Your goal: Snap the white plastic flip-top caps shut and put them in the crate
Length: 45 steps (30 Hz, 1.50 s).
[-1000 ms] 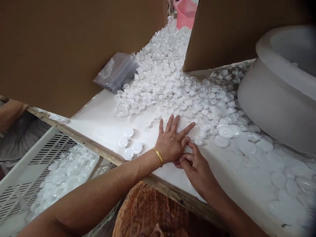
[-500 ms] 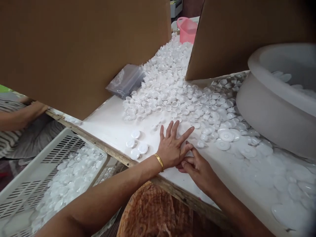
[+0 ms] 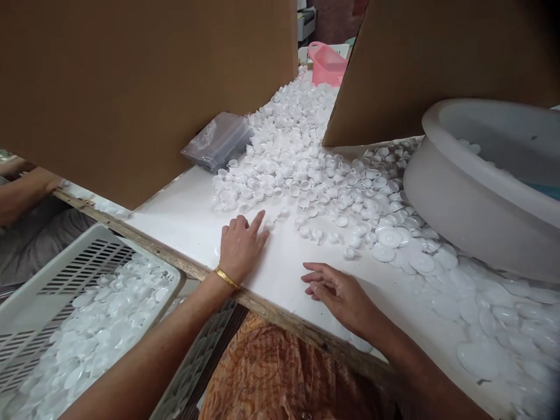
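Observation:
My left hand (image 3: pixel 240 245), with a gold bangle on the wrist, rests on the white table (image 3: pixel 184 216) with its fingers curled and the index finger stretched out. It covers the spot where a few small white saucers lay. My right hand (image 3: pixel 336 289) lies flat on the table near the front edge, fingers loosely apart and empty. Just beyond both hands spreads a heap of tiny white toy cups (image 3: pixel 301 163). Small white saucers (image 3: pixel 387 236) lie to its right.
A big white basin (image 3: pixel 472 192) stands at the right, with larger white plates (image 3: pixel 481 321) strewn below it. A slotted white tray (image 3: pixel 56 274) of white pieces sits lower left. Cardboard walls (image 3: pixel 131 87), clear plastic bags (image 3: pixel 219 140), a pink basket (image 3: pixel 326 61). Another person's arm (image 3: pixel 21 189) is at far left.
My left hand has slid left and curled over the small saucers. My right hand has parted from it and opened flat on the table. The view has shifted a little.

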Available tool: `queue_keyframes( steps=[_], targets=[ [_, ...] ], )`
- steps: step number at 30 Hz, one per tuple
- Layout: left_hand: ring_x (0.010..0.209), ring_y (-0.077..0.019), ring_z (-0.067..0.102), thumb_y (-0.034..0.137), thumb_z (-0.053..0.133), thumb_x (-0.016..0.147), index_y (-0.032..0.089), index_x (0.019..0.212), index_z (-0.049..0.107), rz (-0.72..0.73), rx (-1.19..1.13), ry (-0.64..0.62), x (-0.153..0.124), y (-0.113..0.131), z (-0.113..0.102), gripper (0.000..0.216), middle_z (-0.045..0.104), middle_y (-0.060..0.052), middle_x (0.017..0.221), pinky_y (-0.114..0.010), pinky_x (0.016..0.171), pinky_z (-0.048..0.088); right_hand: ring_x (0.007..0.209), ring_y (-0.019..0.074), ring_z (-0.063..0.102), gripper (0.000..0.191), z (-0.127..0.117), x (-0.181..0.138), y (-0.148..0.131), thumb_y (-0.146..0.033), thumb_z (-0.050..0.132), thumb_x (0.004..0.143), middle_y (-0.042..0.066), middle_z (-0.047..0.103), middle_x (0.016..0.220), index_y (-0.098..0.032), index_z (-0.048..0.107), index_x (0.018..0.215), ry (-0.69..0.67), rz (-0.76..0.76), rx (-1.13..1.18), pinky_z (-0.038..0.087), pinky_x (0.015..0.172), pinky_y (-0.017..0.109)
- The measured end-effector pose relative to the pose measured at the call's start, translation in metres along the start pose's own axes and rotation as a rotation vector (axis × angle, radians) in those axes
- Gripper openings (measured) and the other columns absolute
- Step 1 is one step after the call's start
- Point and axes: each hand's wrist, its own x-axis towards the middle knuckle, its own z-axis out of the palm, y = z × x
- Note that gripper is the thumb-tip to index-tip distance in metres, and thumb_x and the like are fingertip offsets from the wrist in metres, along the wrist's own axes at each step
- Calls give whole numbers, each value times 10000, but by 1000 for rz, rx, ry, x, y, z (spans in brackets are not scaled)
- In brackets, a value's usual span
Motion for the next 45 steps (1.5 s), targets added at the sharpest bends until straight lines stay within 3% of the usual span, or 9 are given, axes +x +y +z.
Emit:
queue_keyframes(
  steps=[5,9,12,16,19,22,28,38,45],
  targets=[
    [950,-292,455,355,383,875,215,1114,578,108,-70,-19,17,-1,-5,339,588,-117,933,-417,751,311,770,157,626,231,-41,-12,-19,-303,452,848,48,655,947,-226,585,1021,200,-25,-289,502,643,298],
    [880,-273,479,252,421,850,182,926,625,228,-120,-47,16,22,-7,228,604,-104,825,-415,740,296,807,188,589,237,-55,-35,-16,-328,562,790,37,626,925,-249,596,1011,122,-31,-691,454,645,304],
    [839,-243,491,208,429,843,188,984,607,333,-225,-70,3,46,-6,228,603,-91,826,-391,726,307,888,206,543,298,-50,-43,-1,-221,608,742,48,585,983,-242,570,1037,100,-84,-846,428,688,309],
    [847,-224,504,212,437,848,188,1106,572,364,-387,-90,-10,66,-4,293,597,-80,867,-366,727,349,806,177,519,133,-46,-40,5,-136,566,727,24,558,865,-216,532,829,161,-56,-892,390,642,289],
    [840,-201,516,190,408,859,173,1144,566,295,-503,-74,-12,64,-3,326,594,-77,883,-340,735,391,669,144,509,84,-50,-36,-3,-184,563,741,-16,549,728,-218,488,753,144,25,-751,379,571,273],
    [814,-182,530,174,382,864,166,1103,602,221,-603,-87,-12,59,-2,325,595,-70,858,-309,721,424,644,129,544,70,-51,-28,-14,-268,547,779,-23,560,706,-217,500,787,182,112,-389,447,566,271],
    [797,-177,547,194,423,844,181,1032,636,197,-643,-133,-16,62,3,285,601,-58,845,-306,723,444,721,112,597,120,-27,13,-23,-206,582,726,-13,567,780,-180,523,827,348,59,182,552,693,299],
    [799,-164,531,166,399,856,176,834,656,200,-711,-217,-22,59,-5,258,594,-49,795,-289,724,422,582,94,606,133,-6,31,-9,-111,567,722,-34,555,700,-170,513,828,335,165,291,580,624,304],
    [757,-162,547,289,423,857,178,832,651,71,-772,-247,-17,65,-4,255,617,-38,774,-278,687,401,586,105,623,126,-7,32,-7,-109,587,727,-35,550,676,-166,517,815,318,194,333,582,642,311]
  ],
)
